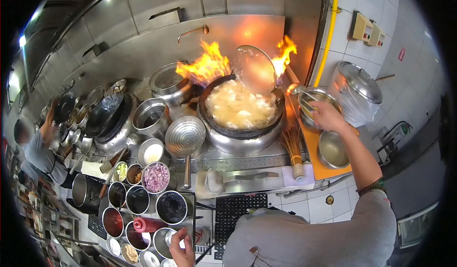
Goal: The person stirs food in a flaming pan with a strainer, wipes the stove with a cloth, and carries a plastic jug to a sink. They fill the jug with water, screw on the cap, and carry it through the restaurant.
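My right hand [328,117] is closed around the handle of a large metal ladle [257,69], whose wooden end sticks out behind my fist. The ladle's bowl is tilted above a wok [204,105] full of bubbling, pale, foamy food [240,104]. Flames [207,64] rise behind the wok on both sides. Low in the view, my left hand [183,249] hovers by the metal seasoning containers, its fingers loosely bent and apart, with nothing visible in them. Nearest to it are a steel container [162,242] and a red squeeze bottle [148,224] lying across the containers.
A perforated strainer [184,136] rests left of the wok, near chopped red onion [156,177]. A bamboo brush [296,157] leans at the stove's front right. Metal pots [333,149] stand on the orange counter. Another person [45,160] is at the far left woks.
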### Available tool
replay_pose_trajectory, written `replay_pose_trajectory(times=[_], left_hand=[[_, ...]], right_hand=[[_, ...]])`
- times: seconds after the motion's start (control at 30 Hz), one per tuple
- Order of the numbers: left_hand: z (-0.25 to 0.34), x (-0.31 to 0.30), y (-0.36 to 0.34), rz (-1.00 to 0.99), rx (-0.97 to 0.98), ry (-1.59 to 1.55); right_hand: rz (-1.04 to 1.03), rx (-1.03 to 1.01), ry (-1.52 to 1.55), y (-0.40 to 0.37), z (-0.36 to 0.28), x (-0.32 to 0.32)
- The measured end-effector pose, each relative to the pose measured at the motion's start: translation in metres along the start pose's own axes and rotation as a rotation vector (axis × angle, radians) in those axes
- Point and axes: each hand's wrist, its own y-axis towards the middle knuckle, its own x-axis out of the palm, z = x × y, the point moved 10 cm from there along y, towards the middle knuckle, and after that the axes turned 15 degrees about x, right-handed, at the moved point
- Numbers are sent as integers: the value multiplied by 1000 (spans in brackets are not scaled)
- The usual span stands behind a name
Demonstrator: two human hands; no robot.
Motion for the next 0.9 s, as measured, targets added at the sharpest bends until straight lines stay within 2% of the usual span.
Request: replay_pose_trajectory(times=[0.03,0.17,0.27,0.37,0.4,0.43,0.5,0.57,0.63,0.67,0.7,0.77,0.8,0.87,0.9], left_hand=[[5,2,1,3,-4,10],[17,17,6,46,-29,43],[43,45,23,-63,46,59],[52,68,30,-97,-16,0],[66,73,36,-92,59,43],[71,78,37,-95,62,50],[77,90,37,-134,22,66],[87,93,37,-135,-1,101],[91,98,30,-158,17,156],[93,97,26,-118,17,147],[95,98,22,-112,12,156],[99,104,18,-129,-1,177],[102,106,18,-124,-2,188],[109,115,16,-144,-9,173],[112,116,15,-138,-8,183]], right_hand=[[-223,245,174,-10,12,14],[-386,137,360,-13,22,48],[-583,148,440,-20,33,76],[-592,76,305,-21,34,82],[-424,-53,153,-16,29,75],[-426,-52,161,-9,37,83],[-165,-180,114,13,47,80],[-152,-245,145,35,50,69],[-205,-163,191,56,58,50],[-249,-58,276,68,66,45],[-257,-67,280,83,67,42],[-3,-314,56,110,50,21],[-6,-321,66,132,50,26],[164,-455,-29,158,34,28],[164,-460,-20,165,30,28]])
